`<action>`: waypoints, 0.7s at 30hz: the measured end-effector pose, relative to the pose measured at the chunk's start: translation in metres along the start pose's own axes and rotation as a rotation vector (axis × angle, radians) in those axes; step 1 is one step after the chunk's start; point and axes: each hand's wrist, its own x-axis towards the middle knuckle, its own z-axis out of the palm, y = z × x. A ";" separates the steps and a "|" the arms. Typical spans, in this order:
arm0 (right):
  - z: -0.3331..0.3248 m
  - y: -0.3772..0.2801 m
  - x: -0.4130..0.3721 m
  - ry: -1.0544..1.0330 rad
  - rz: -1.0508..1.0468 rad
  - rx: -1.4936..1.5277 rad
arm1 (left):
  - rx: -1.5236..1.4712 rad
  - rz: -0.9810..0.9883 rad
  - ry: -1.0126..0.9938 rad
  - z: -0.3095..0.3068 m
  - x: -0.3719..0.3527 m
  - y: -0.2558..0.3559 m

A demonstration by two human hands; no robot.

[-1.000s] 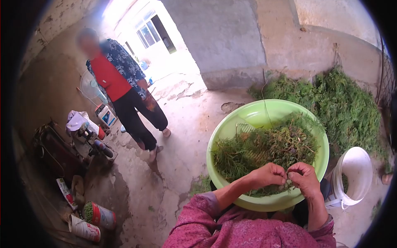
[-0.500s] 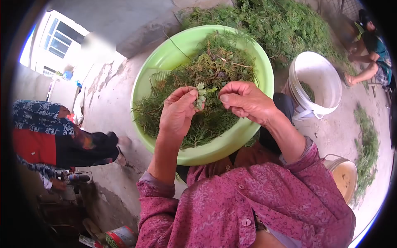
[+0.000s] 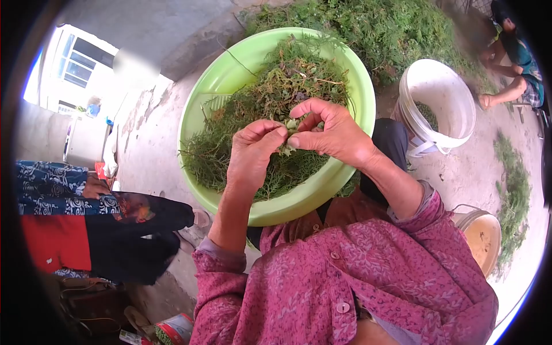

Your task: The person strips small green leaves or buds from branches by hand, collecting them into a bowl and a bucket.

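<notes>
The left hand (image 3: 253,150) and the right hand (image 3: 332,135) are held over one big green bowl (image 3: 240,56) filled with leafy greens (image 3: 276,86). One white bucket (image 3: 445,95) is set beside it. One sprig (image 3: 290,124) is pinched between both hands' fingertips.

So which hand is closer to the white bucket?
Right. The right hand hovers over the green basin on the side toward the white bucket; the left hand is beyond it, farther off. Both pinch a sprig.

There are 2 hands (image 3: 253,154) (image 3: 333,135), 1 sprig (image 3: 291,124), 1 green basin (image 3: 230,63), 2 buckets (image 3: 454,112) (image 3: 484,237) and 2 other people (image 3: 63,230) (image 3: 513,54).
</notes>
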 end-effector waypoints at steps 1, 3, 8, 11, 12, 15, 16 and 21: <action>0.000 0.002 0.000 -0.006 -0.030 -0.023 | 0.001 -0.001 0.001 0.001 0.000 0.000; 0.001 0.005 0.000 -0.028 -0.041 -0.051 | 0.050 -0.015 -0.022 0.002 0.000 0.000; -0.002 0.003 0.001 -0.111 0.032 0.011 | 0.119 -0.028 -0.060 -0.002 0.003 -0.001; -0.003 0.000 0.001 -0.144 0.082 0.012 | 0.149 0.013 -0.071 -0.002 0.003 -0.004; -0.003 0.000 0.001 -0.145 0.085 0.016 | 0.196 0.048 -0.080 -0.002 0.004 -0.005; -0.005 -0.001 0.001 -0.164 0.108 0.091 | 0.040 -0.025 -0.089 0.002 0.003 -0.001; -0.005 -0.001 0.000 -0.185 0.130 0.166 | 0.040 -0.026 -0.089 0.001 0.004 -0.002; -0.015 -0.001 0.002 -0.270 0.270 0.520 | -0.176 0.034 -0.014 0.008 0.008 -0.002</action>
